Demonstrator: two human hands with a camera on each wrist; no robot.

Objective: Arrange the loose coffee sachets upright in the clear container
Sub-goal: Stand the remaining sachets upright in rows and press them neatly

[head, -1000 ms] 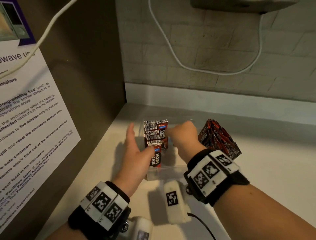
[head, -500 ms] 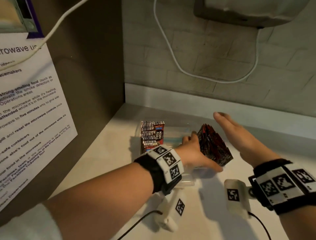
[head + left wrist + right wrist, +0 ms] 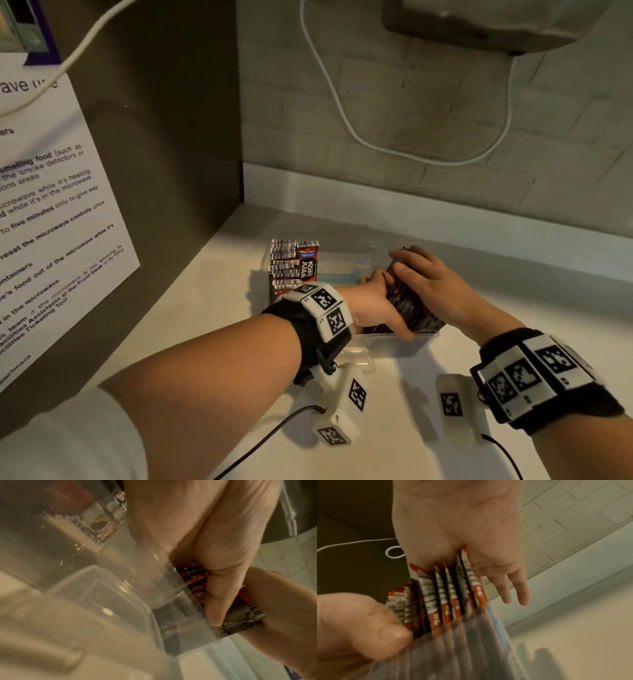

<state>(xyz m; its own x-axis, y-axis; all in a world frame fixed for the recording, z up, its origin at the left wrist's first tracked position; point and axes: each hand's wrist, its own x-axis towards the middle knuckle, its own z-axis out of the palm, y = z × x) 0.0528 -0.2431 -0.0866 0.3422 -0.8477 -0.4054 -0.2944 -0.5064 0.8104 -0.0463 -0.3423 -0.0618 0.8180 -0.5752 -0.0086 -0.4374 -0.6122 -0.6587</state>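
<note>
Both hands are lowering a bunch of red-and-black coffee sachets (image 3: 409, 310) into the clear plastic container (image 3: 397, 337). The left hand (image 3: 371, 308) fingers grip the bunch; the right hand (image 3: 431, 287) presses it with straight fingers. Next, they should stand the sachets straight beside the upright row of sachets (image 3: 293, 267)

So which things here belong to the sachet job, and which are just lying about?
Job:
- bundle of sachets, pressed between left hand and right hand
- clear container
- upright sachets already inside

Lying about:
- microwave notice
- white cable
- wall appliance
</note>
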